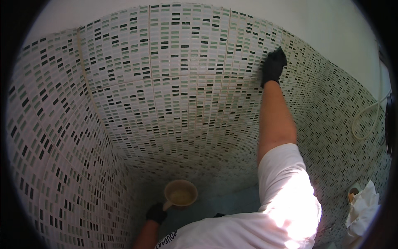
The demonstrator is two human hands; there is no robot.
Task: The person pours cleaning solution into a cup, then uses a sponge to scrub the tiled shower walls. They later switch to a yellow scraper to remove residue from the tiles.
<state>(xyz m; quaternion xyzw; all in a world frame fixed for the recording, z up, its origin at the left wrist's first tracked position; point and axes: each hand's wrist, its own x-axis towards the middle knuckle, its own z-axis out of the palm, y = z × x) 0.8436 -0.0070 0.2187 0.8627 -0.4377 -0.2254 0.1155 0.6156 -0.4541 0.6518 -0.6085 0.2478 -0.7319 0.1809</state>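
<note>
My left hand, in a black glove, is closed round the short handle of a pale beige water dipper. The dipper is held low, and its round bowl has some yellowish liquid or sediment at the bottom. High up to the right, my right hand, gloved in black too, lies against the upper part of the tiled wall. Its fingers are bent and closed. A dark bit shows at their tips, but whether it is glove or a scrubbing pad I cannot make out.
White, green and black mosaic tiles cover the walls on three sides, with a plain white wall above. A pale hose loops at the right. Crumpled white paper or plastic sits at lower right. The floor is bluish.
</note>
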